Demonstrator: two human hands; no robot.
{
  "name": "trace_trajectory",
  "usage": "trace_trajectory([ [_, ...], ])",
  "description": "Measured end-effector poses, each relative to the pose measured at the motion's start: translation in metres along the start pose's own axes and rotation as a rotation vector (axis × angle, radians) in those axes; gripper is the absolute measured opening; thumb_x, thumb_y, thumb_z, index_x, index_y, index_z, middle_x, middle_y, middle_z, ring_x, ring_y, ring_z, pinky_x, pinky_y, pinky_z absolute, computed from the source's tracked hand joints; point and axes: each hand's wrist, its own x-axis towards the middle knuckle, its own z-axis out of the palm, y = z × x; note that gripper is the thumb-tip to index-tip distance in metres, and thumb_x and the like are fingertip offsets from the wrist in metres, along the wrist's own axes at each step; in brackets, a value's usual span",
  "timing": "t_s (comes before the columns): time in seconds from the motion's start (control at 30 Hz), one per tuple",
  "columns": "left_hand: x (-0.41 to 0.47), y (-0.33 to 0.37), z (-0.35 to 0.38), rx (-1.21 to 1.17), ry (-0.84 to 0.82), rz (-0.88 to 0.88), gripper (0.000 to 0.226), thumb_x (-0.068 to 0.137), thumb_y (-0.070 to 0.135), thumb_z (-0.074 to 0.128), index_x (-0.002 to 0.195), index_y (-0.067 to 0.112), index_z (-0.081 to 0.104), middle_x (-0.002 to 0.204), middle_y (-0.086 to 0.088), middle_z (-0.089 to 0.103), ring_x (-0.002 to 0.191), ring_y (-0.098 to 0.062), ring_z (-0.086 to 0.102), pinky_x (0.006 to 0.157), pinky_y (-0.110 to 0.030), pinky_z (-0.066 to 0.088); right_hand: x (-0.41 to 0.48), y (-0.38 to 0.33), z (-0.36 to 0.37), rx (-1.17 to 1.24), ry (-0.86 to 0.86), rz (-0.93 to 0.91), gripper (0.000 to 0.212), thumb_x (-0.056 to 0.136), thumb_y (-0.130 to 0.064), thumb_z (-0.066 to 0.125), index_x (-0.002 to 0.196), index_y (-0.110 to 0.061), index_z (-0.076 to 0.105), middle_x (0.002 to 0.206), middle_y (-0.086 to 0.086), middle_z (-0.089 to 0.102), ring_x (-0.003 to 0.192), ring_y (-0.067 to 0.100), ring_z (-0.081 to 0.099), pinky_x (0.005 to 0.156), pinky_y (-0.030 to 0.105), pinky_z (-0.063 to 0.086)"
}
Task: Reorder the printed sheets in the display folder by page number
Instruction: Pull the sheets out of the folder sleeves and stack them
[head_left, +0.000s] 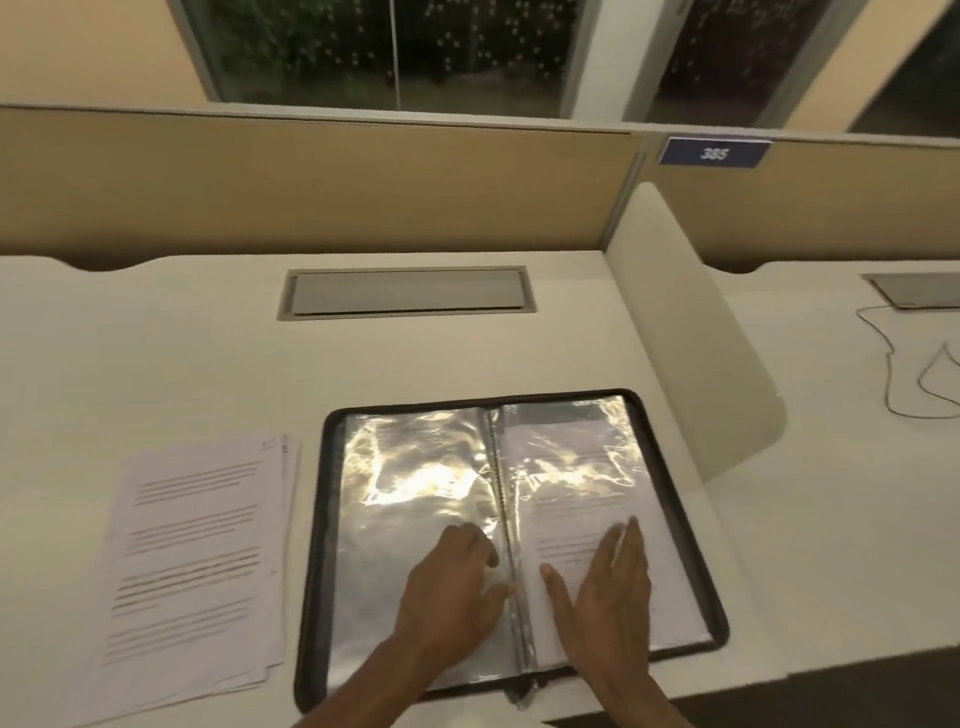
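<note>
the display folder (313, 545) lies open and flat on the desk (156, 353) in front of us, zip edge all round, its spine (506, 519) running away from us. the left sleeve (410, 478) looks empty and throws strong glare; the right sleeve holds a printed sheet (582, 467). a stack of loose printed sheets (197, 561) sits just beside the folder on its left, slightly fanned. we judge the sleeves to be thin, soft and slick, prone to cling and wrinkle, so a sheet will slide out best if we pinch it at the sleeve's open edge while pinning the plastic flat. which edge is open we cannot tell from here. the paper itself is light and floppy and creases easily, so it wants a gentle pinch at an edge or corner. our left hand (449, 582) rests on the left sleeve near the spine, fingers loosely bent and holding nothing, thumb reaching toward the spine. our right hand (605, 587) lies palm down on the right sleeve, fingers straight and close together, thumb spread wide, pressing the page flat and gripping nothing. both forearms come in from the near edge of the desk.
</note>
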Motion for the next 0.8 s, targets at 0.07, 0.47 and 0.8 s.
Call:
trace_trajectory([
  [0.07,0.004,0.013,0.017,0.027,-0.039,0.035,0.032,0.092,0.056,0.063,0.111,0.031,0.059,0.121,0.017,0.05,0.12,-0.005,0.047,0.084,-0.025,0.051,-0.005,0.029,-0.004,-0.046,0.003,0.082,0.117,0.092,-0.084,0.022,0.162,0.01,0.011,0.172,0.024,-0.007,0.159,0.041,0.01,0.126,0.054,0.027],
  [0.47,0.023,0.061,0.039,-0.061,0.097,-0.321,0.038,0.09,0.069,0.067,0.086,0.031,0.06,0.105,0.016,0.053,0.11,-0.007,0.049,0.076,-0.023,0.042,-0.014,0.053,-0.007,0.137,-0.046,-0.153,0.069,0.097,-0.068,0.04,0.158,-0.035,0.041,0.174,0.018,0.011,0.159,0.04,0.014,0.121,0.062,0.031],
  [0.8,0.038,0.081,0.001,-0.152,0.209,-0.727,0.097,0.062,0.107,0.045,0.112,0.027,0.066,0.149,-0.001,0.044,0.137,-0.024,0.048,0.1,-0.049,0.05,-0.008,0.018,-0.028,0.729,-0.18,-0.624,0.05,0.102,-0.003,0.06,0.143,-0.033,0.062,0.148,-0.004,0.055,0.127,0.004,0.057,0.095,0.025,0.058],
])
